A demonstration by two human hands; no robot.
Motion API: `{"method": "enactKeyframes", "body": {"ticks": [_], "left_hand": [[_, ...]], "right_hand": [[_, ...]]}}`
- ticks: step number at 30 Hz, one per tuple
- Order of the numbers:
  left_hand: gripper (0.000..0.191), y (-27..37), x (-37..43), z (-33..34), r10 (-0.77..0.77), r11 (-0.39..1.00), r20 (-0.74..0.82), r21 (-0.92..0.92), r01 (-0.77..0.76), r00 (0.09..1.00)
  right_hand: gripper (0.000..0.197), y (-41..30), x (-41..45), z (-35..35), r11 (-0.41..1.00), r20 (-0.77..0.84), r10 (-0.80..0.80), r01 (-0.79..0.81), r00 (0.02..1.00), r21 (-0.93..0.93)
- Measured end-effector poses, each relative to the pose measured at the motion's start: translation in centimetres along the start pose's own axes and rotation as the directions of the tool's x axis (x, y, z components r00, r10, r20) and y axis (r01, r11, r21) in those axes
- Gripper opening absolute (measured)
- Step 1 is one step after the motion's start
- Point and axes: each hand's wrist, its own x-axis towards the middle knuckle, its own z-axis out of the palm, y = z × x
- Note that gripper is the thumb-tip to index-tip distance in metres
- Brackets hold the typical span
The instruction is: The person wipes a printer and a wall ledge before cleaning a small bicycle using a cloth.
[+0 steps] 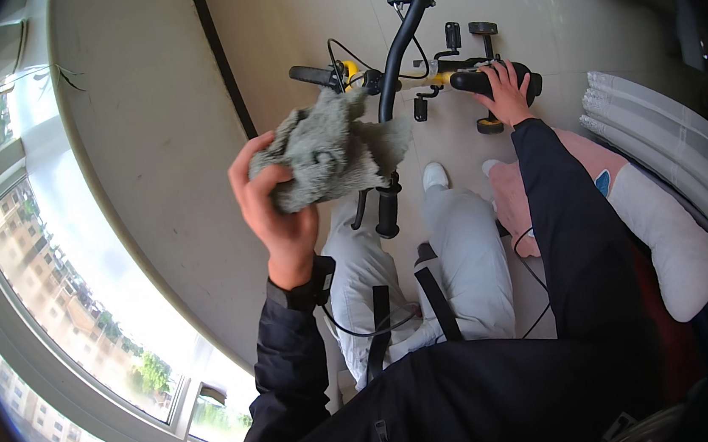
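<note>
My left hand (277,219) grips a crumpled grey-green fluffy cloth (321,150), held up above the near end of the handlebar (400,57) of a child's bicycle. The cloth hides part of the bar; a black rubber grip (386,214) and brake lever show below it. My right hand (507,94) rests on the black saddle (471,82) with its fingers spread. The yellow frame (439,78) runs between saddle and front wheel (312,75). Two pedals (420,110) and small training wheels (490,125) stick out at the sides.
A broad window sill (145,113) runs along the left beneath large windows (72,286), with a plant's thin leaves at the top. To the right lie a pink and white plush toy (669,242) and stacked white wrapped material (649,103). A cable (365,334) hangs from my left wrist.
</note>
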Motion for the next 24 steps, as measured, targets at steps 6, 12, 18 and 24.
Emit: {"method": "enactKeyframes", "body": {"ticks": [6,12,18,24], "left_hand": [[0.032,-6.0,-0.7,-1.7,-0.175,0.974,-0.024,-0.151,0.169,0.984],[0.037,-1.2,-5.3,2.3,-0.262,0.963,0.451,0.064,0.262,0.853],[0.076,-1.0,-11.2,4.7,-0.27,0.957,0.44,0.029,0.287,0.856],[0.073,-1.3,-7.9,6.7,-0.337,0.897,0.329,-0.17,0.407,0.882]], "right_hand": [[0.06,-1.1,0.0,0.9,0.997,-0.266,-0.067,0.052,0.962,-0.064],[0.053,2.9,0.6,-0.5,0.929,-0.323,-0.34,0.369,0.883,0.028],[0.04,1.6,2.5,0.0,0.866,-0.475,-0.432,0.5,0.766,0.018],[0.037,2.6,3.0,0.0,0.87,-0.416,-0.426,0.49,0.804,0.058]]}}
